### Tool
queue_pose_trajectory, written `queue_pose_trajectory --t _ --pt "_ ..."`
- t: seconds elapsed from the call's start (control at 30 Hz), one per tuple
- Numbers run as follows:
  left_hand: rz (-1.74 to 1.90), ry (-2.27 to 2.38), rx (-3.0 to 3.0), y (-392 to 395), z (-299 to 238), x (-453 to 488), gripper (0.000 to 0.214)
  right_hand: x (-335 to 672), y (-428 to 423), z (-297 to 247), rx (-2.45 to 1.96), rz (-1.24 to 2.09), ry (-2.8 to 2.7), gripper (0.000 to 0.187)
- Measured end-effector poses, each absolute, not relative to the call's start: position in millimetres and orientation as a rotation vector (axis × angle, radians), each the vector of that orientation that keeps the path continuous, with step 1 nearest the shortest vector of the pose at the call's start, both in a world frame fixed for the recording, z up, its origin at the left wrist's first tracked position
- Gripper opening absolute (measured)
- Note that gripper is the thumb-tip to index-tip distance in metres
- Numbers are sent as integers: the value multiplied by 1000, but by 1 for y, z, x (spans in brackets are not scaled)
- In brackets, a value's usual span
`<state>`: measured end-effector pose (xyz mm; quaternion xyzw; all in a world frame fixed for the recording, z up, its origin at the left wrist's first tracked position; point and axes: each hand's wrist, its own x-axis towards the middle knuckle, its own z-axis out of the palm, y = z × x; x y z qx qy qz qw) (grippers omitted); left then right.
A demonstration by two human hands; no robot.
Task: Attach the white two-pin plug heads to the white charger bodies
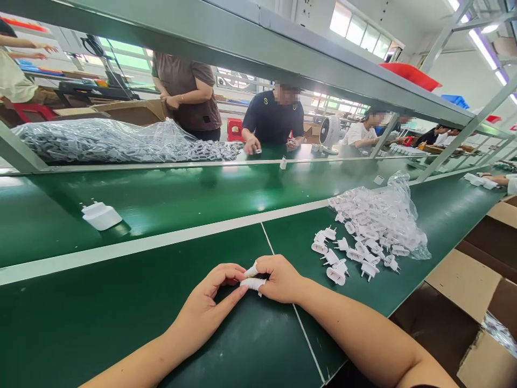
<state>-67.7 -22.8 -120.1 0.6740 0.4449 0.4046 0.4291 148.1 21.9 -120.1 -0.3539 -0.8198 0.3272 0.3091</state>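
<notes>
My left hand (pixel 212 302) and my right hand (pixel 283 279) meet low over the green work surface (pixel 133 323). White tape-like wraps (pixel 253 283) cover the thumb and forefinger of my right hand. Both hands are closed in a pinch, with fingertips touching or nearly so. Whatever lies between them is too small or hidden to make out. To the right of my right hand, several white two-pin plug heads (pixel 337 264) lie loose. They spill from a clear plastic bag (pixel 404 215) full of more of them.
A white charger with pins (pixel 100 215) lies on the conveyor belt (pixel 181 199); a smaller one (pixel 283 163) stands farther off. Behind is a big bag of grey-white parts (pixel 121 143). A co-worker (pixel 270 116) sits opposite. Cardboard boxes (pixel 460 280) stand at right; a shelf beam (pixel 283 43) crosses above.
</notes>
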Motion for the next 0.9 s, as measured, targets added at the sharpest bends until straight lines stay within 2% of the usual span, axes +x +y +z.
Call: queue_pose_trajectory --t 0.3,0.7,0.9 --pt "973 1094 1669 -20 -131 -69 37 148 20 -117 -1017 858 -2161 38" --pt "916 1101 1700 -20 -129 -72 36 148 21 -121 -956 790 -2214 36" --pt "902 1106 1713 -21 -126 -74 33 148 21 -121 -959 775 -2240 29"
